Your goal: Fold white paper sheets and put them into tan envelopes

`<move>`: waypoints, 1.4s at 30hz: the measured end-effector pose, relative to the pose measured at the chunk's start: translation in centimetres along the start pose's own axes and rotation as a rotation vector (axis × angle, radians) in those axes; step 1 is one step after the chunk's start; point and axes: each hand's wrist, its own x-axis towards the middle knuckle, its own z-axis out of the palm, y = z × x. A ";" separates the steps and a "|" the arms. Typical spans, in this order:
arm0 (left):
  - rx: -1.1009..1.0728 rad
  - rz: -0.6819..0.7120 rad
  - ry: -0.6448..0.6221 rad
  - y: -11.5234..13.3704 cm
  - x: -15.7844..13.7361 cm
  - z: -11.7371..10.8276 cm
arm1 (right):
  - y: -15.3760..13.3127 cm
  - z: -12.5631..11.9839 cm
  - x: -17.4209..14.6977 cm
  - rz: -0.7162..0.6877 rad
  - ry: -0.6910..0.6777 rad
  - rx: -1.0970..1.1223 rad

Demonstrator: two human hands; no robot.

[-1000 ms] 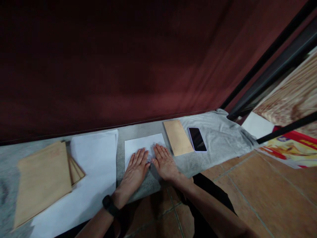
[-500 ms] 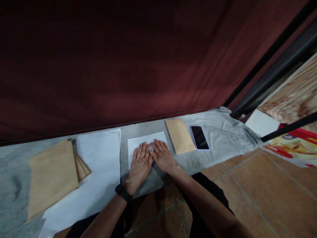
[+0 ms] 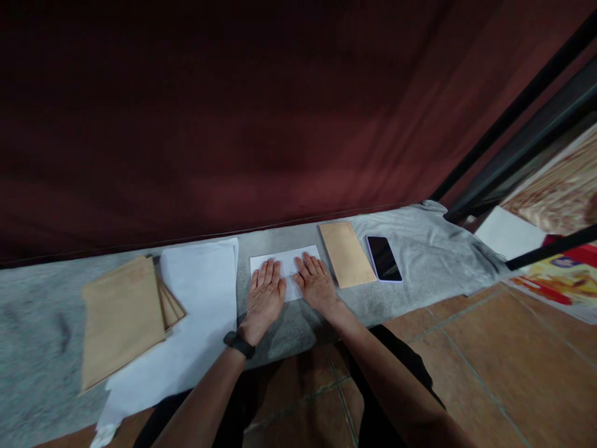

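A white sheet of paper [image 3: 286, 264], folded into a narrow strip, lies on the grey cloth-covered bench. My left hand [image 3: 265, 297] rests flat over its left part, fingers stretched toward the far edge. Over the right part, my right hand [image 3: 316, 283] presses palm down with its fingers spread. Some of the paper shows between the hands; the rest is hidden beneath them. Just right of my right hand is a brown envelope [image 3: 347, 255]. Left of my left hand lie large white sheets [image 3: 205, 292], partly covered by a stack of brown envelopes [image 3: 124, 317].
A smartphone [image 3: 384, 259] in a light purple case lies right of the single envelope. Behind the bench [image 3: 280, 351] hangs a dark red curtain [image 3: 280, 137]. Dark metal bars [image 3: 517, 118] and a colourful printed box [image 3: 559, 280] are at the right, above the tiled floor [image 3: 504, 348].
My hands have spread apart sideways along the paper, leaving a wider gap between them. The paper's near edge now sits closer to its far edge. The whole view has shifted slightly.
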 end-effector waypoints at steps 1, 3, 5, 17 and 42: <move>-0.006 -0.009 0.007 -0.2 0.0 0.0 | 0.0 0.0 0.0 0.001 0.004 0.001; -0.014 -0.026 0.020 -0.6 0.0 0.2 | 0.0 0.0 0.0 0.015 0.014 0.004; -0.015 -0.048 0.030 -0.9 0.0 0.3 | 0.0 0.1 0.0 0.039 0.024 0.008; -0.071 0.013 0.124 -0.3 -0.4 0.2 | -0.8 -0.5 -0.4 -0.009 0.012 0.079; -0.026 0.002 0.062 -0.5 -1.0 0.4 | 0.0 -0.3 -2.1 0.129 0.053 -0.025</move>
